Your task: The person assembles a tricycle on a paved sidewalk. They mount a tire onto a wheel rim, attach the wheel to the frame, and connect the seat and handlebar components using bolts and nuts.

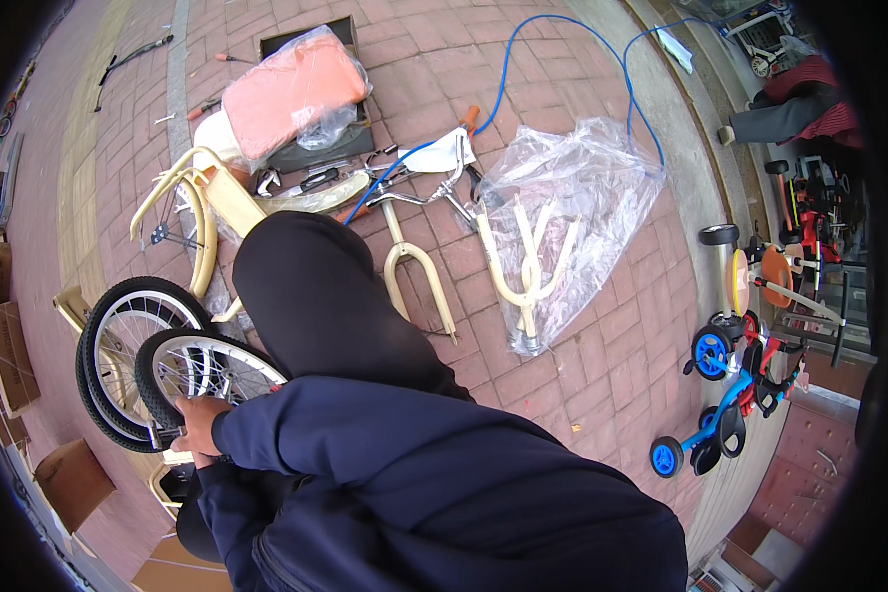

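Observation:
Two small bicycle wheels with black tyres and spoked rims lie at the lower left, the nearer wheel (203, 367) overlapping the farther wheel (118, 340). My right hand (192, 422) comes out of a dark blue sleeve and grips the tyre of the nearer wheel at its lower edge. Just beneath it, my left hand (203, 459) shows only as a sliver of skin, the rest hidden by the sleeves. My knee in black trousers (316, 296) rises in the middle of the view.
On the brick paving lie a cream bicycle frame (202, 202), a cream fork (416, 271), handlebars with orange grips (434, 163), frame parts in a clear plastic bag (562, 212), an orange wrapped cushion (291, 94) and a blue hose (562, 39). Cardboard boxes (10, 355) stand left. Children's tricycles (735, 355) stand right.

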Motion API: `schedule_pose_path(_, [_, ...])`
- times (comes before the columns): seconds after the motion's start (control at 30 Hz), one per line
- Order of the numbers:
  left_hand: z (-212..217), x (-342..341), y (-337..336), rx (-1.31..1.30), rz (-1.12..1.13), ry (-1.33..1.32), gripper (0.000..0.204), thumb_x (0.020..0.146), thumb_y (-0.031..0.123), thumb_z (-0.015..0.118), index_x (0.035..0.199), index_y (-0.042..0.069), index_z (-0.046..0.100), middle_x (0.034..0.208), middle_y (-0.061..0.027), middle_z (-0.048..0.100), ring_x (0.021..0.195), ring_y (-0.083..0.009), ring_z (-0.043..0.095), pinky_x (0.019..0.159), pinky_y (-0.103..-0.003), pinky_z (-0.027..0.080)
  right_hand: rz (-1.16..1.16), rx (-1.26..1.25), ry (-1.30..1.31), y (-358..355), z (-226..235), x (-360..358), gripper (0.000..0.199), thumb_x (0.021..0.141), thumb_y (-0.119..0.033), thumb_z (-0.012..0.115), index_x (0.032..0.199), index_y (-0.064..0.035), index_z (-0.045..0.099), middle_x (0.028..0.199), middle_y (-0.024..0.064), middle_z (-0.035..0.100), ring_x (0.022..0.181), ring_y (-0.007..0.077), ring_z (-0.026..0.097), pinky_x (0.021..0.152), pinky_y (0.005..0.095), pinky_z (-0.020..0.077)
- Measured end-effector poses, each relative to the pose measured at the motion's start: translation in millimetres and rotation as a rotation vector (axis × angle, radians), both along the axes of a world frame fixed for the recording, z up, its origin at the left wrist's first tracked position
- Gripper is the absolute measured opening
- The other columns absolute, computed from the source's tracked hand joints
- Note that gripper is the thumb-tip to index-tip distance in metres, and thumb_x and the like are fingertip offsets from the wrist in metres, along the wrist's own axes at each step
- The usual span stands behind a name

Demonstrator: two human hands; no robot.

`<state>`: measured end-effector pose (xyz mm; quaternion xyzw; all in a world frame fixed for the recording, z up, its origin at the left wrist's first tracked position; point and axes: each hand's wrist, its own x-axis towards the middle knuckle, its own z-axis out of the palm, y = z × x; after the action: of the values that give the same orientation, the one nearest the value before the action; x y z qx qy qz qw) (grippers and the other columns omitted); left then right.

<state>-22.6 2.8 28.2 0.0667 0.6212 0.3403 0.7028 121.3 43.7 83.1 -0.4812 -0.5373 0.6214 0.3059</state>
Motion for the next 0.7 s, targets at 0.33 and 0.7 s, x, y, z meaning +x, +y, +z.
schedule_pose_path(0.33, [8, -4, 1, -0.008, -0.023, 0.042, 0.030, 0.095, 0.030, 0.052, 0.110, 0.007, 0.061, 0.097, -0.0098, 0.068, 0.085, -0.0214, 0.066, 0.071, -0.037, 0.055, -0.051, -0.026, -0.028, -3, 1, -3, 0.059, 0.071, -0.040, 0.079, 0.107, -0.0015, 0.054, 0.098, 0.0205, 0.066, 0.094, 0.0380, 0.065, 0.081, 0.0465, 0.0507])
schedule_pose_path(0.7, [5, -7, 8, 0.001, -0.034, 0.072, 0.028, 0.094, 0.028, 0.052, 0.109, 0.006, 0.061, 0.095, -0.0093, 0.068, 0.082, -0.0215, 0.066, 0.069, -0.036, 0.054, -0.022, -0.020, -0.009, 3, -1, 1, 0.063, 0.072, -0.043, 0.078, 0.112, -0.0006, 0.054, 0.101, 0.0224, 0.067, 0.096, 0.0387, 0.066, 0.084, 0.0456, 0.0517])
